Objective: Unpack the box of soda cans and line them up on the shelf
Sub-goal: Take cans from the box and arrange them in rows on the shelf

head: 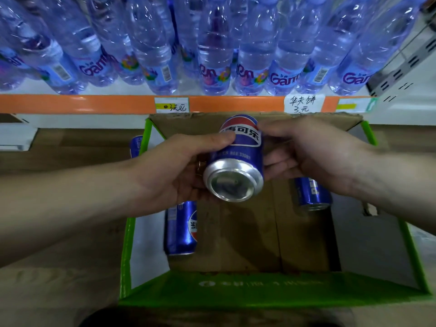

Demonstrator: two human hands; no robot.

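Above box (271, 289): can (236, 161) btwn both hands' fingers (221, 139).

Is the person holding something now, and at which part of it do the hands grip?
Yes, a blue soda can, tilted with its silver bottom end towards the camera. The left hand grips its left side, thumb on the label; the right hand holds its right side.

The can (238, 147) I hold reads "可乐" and "330". The bottles (212, 43) above read "Ganten". A shelf tag (303, 103) says "华夫饼 3元". The can (311, 192) under my right wrist shows "PE".
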